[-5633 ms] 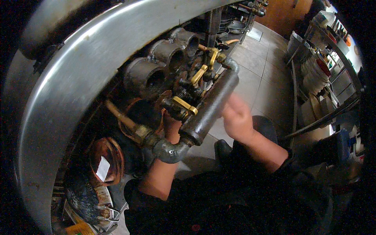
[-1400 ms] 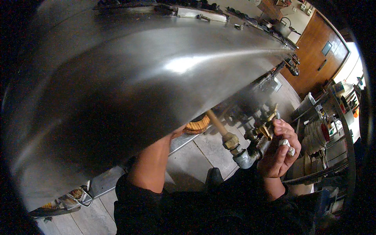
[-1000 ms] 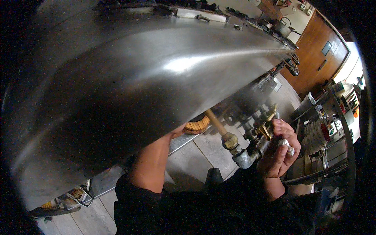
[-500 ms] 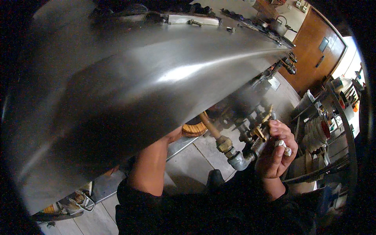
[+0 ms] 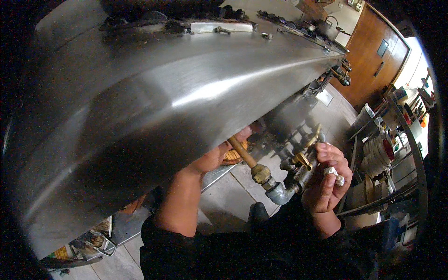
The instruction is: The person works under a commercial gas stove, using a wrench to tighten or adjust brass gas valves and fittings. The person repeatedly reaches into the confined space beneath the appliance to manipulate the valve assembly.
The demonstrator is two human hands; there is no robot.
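A large stainless steel cooker front panel (image 5: 154,107) fills the upper left. Beneath it runs a grey gas pipe (image 5: 285,192) with an elbow joint, a brass fitting (image 5: 260,173) and brass valve handles (image 5: 303,161). My left hand (image 5: 219,154) reaches up under the panel beside a copper tube (image 5: 241,151); its fingers are mostly hidden. My right hand (image 5: 326,179) is curled around the pipe near the brass valve, with small white pieces at the fingertips.
A metal rack (image 5: 396,158) with stacked bowls and plates stands at the right. A brown wooden door (image 5: 373,51) is at the back right. Grey tiled floor (image 5: 224,205) lies below. Burners and a kettle sit on the cooker top (image 5: 298,23).
The view has tilted slightly down since a second ago. My right hand stays on the pipe by the valve and my left stays under the panel. Earlier, both hands worked on the exposed pipe.
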